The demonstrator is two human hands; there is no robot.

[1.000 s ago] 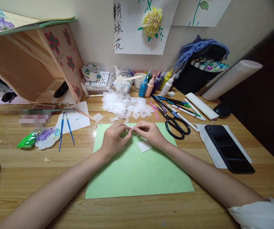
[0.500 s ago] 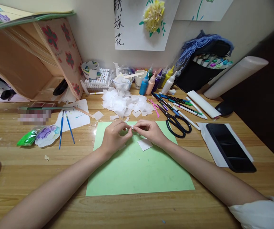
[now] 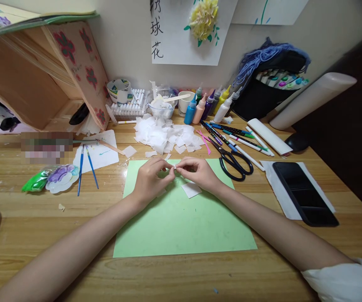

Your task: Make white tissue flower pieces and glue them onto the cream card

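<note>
White and tiny, a paper scrap (image 3: pixel 175 167) is pinched between the left hand (image 3: pixel 151 180) and right hand (image 3: pixel 199 173), which partly hide it, over a green sheet (image 3: pixel 183 230) bearing a white square (image 3: pixel 191 190), with black scissors (image 3: pixel 226 154) to the right and piled paper pieces (image 3: pixel 162 134) beyond.

We are at a craft desk (image 3: pixel 26 226), though we cannot tell whether in a home or a classroom: on its wooden top we see squeeze bottles (image 3: pixel 207 108), a tray of markers (image 3: pixel 127 108), scissors (image 3: pixel 225 154), paintbrushes (image 3: pixel 81 167) and a heap of cut white paper (image 3: pixel 162 135), and on the wall (image 3: pixel 124 42) above, a sheet (image 3: pixel 173 48) with handwritten characters (image 3: pixel 157 50) and a raised yellow flower (image 3: pixel 203 20)
</note>
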